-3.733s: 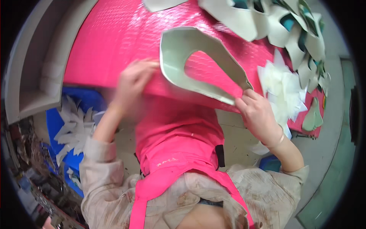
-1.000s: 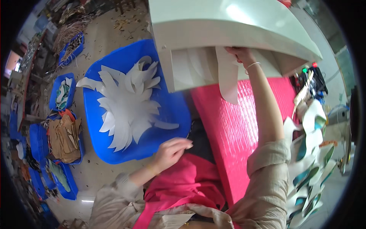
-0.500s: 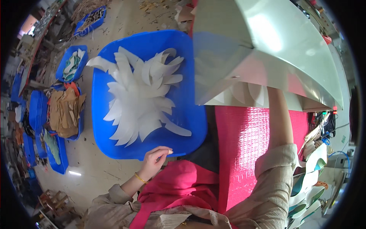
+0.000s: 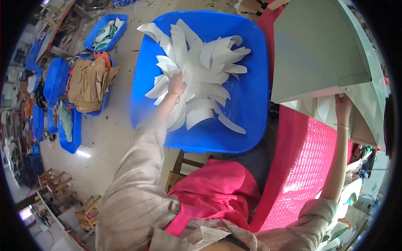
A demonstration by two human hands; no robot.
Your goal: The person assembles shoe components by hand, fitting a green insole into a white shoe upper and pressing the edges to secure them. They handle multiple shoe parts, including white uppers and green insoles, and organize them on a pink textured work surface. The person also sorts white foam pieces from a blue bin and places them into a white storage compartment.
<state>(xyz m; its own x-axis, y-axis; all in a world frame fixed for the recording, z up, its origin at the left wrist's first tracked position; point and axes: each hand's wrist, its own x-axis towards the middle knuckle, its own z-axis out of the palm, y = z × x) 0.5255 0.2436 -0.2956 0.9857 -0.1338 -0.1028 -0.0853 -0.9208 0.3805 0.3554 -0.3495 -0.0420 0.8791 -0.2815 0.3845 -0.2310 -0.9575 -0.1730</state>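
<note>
My left hand (image 4: 176,84) is in the pile of thin, curved white sheet pieces (image 4: 201,83) in a large blue tub (image 4: 247,121). Its fingers look closed at the edge of one piece, partly blurred. At the right, my right hand (image 4: 343,104) reaches beneath the pale green metal hood (image 4: 318,50) of a machine. The hood's edge hides its fingertips. Next to that hand, under the hood, lie more white curved pieces (image 4: 323,108). A pink textured sheet (image 4: 299,163) covers the surface below my right forearm.
To the left stand smaller blue bins, one with brown sheet pieces (image 4: 90,85), another with white and green pieces (image 4: 105,33). Stacked blue trays (image 4: 55,79) stand beside them. A wooden stool (image 4: 180,167) is by my lap. Small wooden stools (image 4: 58,184) sit at lower left.
My left hand has moved from the tub's near edge forward into the white pieces. My right hand remains under the hood. The view has shifted, so the tub appears farther right.
</note>
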